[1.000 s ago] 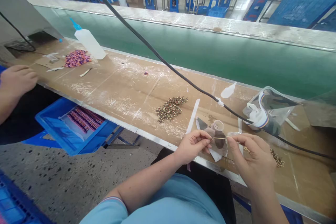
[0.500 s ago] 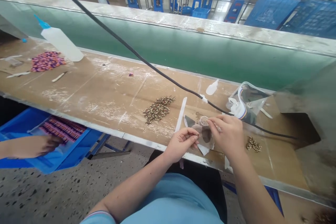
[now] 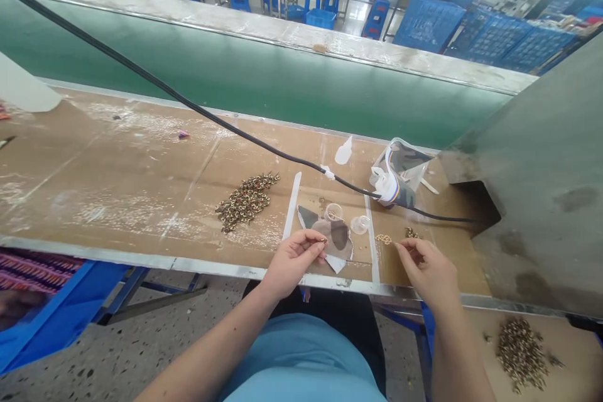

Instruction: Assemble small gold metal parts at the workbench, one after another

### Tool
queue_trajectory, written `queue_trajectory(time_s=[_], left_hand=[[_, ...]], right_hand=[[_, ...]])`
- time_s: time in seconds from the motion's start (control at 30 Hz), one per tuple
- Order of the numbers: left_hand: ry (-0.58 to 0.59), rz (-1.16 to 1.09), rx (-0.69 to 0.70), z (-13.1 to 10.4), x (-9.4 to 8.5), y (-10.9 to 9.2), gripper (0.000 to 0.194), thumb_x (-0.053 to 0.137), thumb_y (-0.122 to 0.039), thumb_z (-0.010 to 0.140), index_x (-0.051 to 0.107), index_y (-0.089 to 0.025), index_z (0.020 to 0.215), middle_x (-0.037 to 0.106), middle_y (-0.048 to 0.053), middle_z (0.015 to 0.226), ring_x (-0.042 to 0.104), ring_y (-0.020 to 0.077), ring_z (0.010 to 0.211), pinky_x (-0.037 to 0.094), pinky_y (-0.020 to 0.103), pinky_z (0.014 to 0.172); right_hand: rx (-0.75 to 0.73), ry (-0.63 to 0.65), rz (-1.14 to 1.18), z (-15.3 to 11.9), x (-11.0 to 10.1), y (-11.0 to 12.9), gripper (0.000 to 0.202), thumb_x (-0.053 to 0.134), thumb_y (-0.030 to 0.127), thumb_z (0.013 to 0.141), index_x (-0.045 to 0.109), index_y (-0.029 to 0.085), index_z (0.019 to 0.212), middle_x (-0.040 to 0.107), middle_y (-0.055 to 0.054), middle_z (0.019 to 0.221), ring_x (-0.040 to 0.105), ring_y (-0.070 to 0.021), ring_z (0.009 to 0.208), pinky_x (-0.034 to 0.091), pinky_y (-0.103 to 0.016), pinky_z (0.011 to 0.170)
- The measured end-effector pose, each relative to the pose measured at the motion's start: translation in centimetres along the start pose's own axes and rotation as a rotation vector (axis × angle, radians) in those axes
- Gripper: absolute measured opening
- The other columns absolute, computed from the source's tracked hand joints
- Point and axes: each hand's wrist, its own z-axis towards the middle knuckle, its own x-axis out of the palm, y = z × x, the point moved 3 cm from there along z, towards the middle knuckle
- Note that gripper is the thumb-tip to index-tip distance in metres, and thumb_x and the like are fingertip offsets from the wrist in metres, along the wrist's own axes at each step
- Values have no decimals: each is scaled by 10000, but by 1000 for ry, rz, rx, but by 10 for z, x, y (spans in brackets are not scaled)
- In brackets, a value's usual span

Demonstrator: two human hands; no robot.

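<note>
My left hand (image 3: 293, 260) is closed in a pinch over the near edge of a torn dark-and-white sheet (image 3: 338, 237). A small brass-coloured piece (image 3: 324, 240) shows between its thumb and forefinger. My right hand (image 3: 428, 270) is held lower right of the sheet, thumb and forefinger together; what they hold, if anything, is too small to make out. Its fingertips are beside a little group of tan beads (image 3: 384, 239). A small pile of brass-coloured pieces (image 3: 411, 233) lies just behind it. Two small clear cups stand near the sheet, a left cup (image 3: 334, 212) and a right cup (image 3: 360, 224).
A larger heap of brass-coloured pieces (image 3: 247, 201) lies to the left, another heap (image 3: 522, 352) at lower right. A black cable (image 3: 211, 114) crosses above the cardboard-covered table (image 3: 155, 169). A clear zip bag (image 3: 400, 169) stands behind. Another person's hand (image 3: 19, 308) is at far left.
My right hand has left the left clear cup and moved right, beside the tan beads. My left hand keeps its pinch by the sheet. The view has swung right.
</note>
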Motion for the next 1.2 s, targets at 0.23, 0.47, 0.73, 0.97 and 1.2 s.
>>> queue_trajectory(time_s=[0.23, 0.47, 0.73, 0.97, 1.2], left_hand=[[19, 5, 3, 0, 0, 1, 263, 763, -339, 661, 632, -153, 792, 644, 12, 730, 583, 90, 586, 499, 232, 584], [15, 6, -10, 0, 0, 1, 259, 757, -342, 668, 634, -153, 797, 645, 10, 708, 586, 91, 585, 494, 229, 590], [-1, 15, -20, -1, 0, 0, 238, 752, -329, 675, 642, -153, 792, 644, 8, 667, 595, 96, 580, 489, 223, 586], [16, 19, -5, 0, -2, 3, 227, 742, -332, 692, 649, -160, 806, 645, 7, 668, 595, 96, 593, 490, 219, 592], [8, 16, -12, 0, -1, 3, 239, 752, -332, 679, 648, -156, 802, 641, 7, 660, 593, 96, 592, 493, 220, 591]], right_hand=[[-97, 65, 42, -3, 10, -1, 400, 390, 514, 889, 628, 215, 772, 640, -39, 711, 585, -143, 581, 456, -274, 550], [-198, 54, -26, 1, 14, 0, 363, 384, 453, 921, 635, 216, 807, 660, -42, 773, 617, -150, 654, 479, -273, 588], [-252, 63, -63, -2, 16, -1, 372, 364, 438, 941, 650, 223, 839, 663, -48, 821, 641, -169, 728, 495, -292, 642], [-278, 101, -33, -4, 11, -4, 296, 420, 404, 926, 639, 232, 827, 662, -31, 804, 638, -155, 706, 486, -268, 618], [-221, 110, -3, -4, 5, -5, 342, 403, 457, 923, 625, 226, 805, 663, -36, 785, 637, -159, 702, 488, -281, 621]])
